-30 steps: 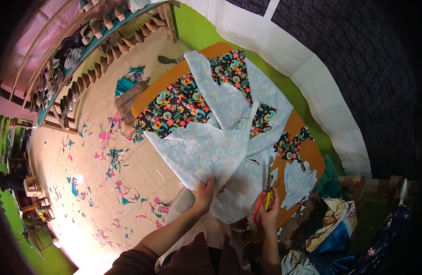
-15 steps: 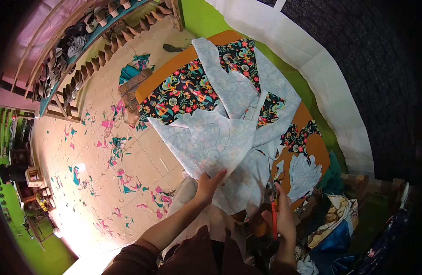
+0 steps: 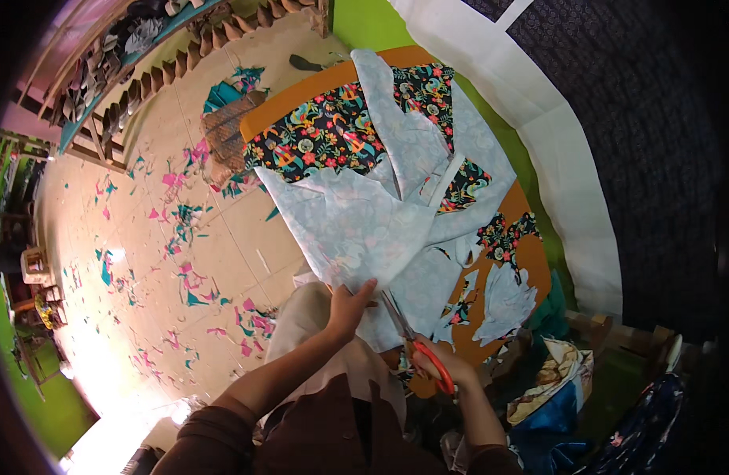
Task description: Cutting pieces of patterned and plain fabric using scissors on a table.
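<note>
A large piece of floral fabric [image 3: 356,222] lies folded across a brown board, mostly with its pale underside up. Its black side carries bright flowers and birds and shows towards the far end. At the near edge my left hand [image 3: 350,313] is closed on the fabric, thumb on top, the other fingers partly hidden. My right hand [image 3: 448,366] grips scissors [image 3: 436,364] with red-orange handles. Their blades point up and left, tips close to my left thumb and against the pale cloth. How far the blades are parted is hard to make out.
The brown board [image 3: 545,265] bears pale offcuts [image 3: 507,305] and floral scraps [image 3: 507,237] at right. Pink and teal scraps [image 3: 186,222] litter the tiled floor. A shelf [image 3: 135,59] of shoes and shoe lasts stands far left. Bundled cloth [image 3: 554,396] sits at lower right.
My right hand has swung the scissors left, from beside the board's offcuts to the fabric near my left hand. My left hand stays on the fabric; the whole view has shifted slightly.
</note>
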The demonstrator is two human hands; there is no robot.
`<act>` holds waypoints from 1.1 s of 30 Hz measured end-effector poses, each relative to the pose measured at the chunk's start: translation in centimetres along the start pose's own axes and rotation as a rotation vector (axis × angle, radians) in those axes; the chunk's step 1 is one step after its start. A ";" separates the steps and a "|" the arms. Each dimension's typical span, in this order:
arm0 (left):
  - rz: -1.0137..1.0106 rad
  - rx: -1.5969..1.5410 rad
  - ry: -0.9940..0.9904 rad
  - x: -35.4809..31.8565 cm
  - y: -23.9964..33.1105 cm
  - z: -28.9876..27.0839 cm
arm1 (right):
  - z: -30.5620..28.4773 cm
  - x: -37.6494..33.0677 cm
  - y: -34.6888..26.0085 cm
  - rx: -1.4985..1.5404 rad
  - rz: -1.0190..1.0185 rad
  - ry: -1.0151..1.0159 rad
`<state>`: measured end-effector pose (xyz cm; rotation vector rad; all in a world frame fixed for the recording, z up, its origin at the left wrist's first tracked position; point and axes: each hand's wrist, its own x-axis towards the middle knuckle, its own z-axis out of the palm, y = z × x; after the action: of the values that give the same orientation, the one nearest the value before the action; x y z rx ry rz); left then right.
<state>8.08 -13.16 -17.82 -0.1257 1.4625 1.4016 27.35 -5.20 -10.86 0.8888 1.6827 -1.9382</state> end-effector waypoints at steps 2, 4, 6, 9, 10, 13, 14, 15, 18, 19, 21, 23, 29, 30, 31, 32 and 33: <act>0.003 0.021 0.018 -0.2 0.1 -0.2 | 0.5 0.6 0.6 0.191 -0.043 -0.048; 0.019 0.037 0.037 -0.3 -0.1 -0.2 | 0.5 1.2 0.2 0.126 -0.032 -0.023; 0.034 0.063 0.052 -0.4 -0.3 -0.5 | 0.4 1.9 0.5 0.067 -0.011 0.008; 0.102 0.057 0.028 -0.4 -0.4 -0.6 | 0.4 3.0 -0.3 0.121 -0.083 0.017; 0.066 0.041 -0.004 -0.6 0.1 -0.5 | 0.3 3.3 -0.5 0.121 -0.078 0.008; 0.021 0.008 -0.026 -0.8 0.7 -0.6 | 0.3 3.8 -1.0 0.202 -0.040 0.012; 0.015 -0.007 -0.024 -0.8 0.8 -0.7 | 0.3 3.8 -1.2 0.210 -0.020 0.005; 0.015 -0.010 -0.015 -0.6 0.8 -0.8 | 0.2 3.8 -1.4 0.218 0.000 -0.001; -0.047 -0.019 0.012 -0.5 0.9 -1.1 | -0.3 3.7 -1.5 0.152 0.029 -0.046; -0.066 -0.024 0.010 -0.6 1.2 -1.1 | -0.3 3.8 -1.4 0.153 0.033 -0.047; -0.089 -0.031 0.007 -0.5 1.2 -1.2 | -0.1 4.0 -0.8 0.045 -0.076 0.029; -0.138 0.060 -0.019 -0.2 1.1 -1.8 | 0.8 4.6 -0.4 0.093 -0.106 0.073; -0.114 -0.012 -0.136 -1.5 1.9 -2.6 | 0.6 4.8 -0.9 0.111 -0.124 0.000; -0.113 -0.013 -0.133 -1.7 2.1 -2.8 | 0.5 4.8 -1.3 0.108 -0.084 -0.034; -0.122 -0.018 -0.131 -1.8 2.3 -2.9 | 0.5 4.8 -1.6 0.114 -0.080 -0.038; -0.131 -0.024 -0.129 -1.9 2.3 -2.9 | 0.6 4.9 -2.0 0.105 -0.078 -0.014; -0.137 -0.022 -0.125 -1.8 2.2 -3.0 | 0.6 5.0 -2.1 0.096 -0.076 0.011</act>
<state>5.58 -15.79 -15.81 -0.1467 1.3118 1.2917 22.26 -4.98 -12.80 0.8830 1.6641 -2.0841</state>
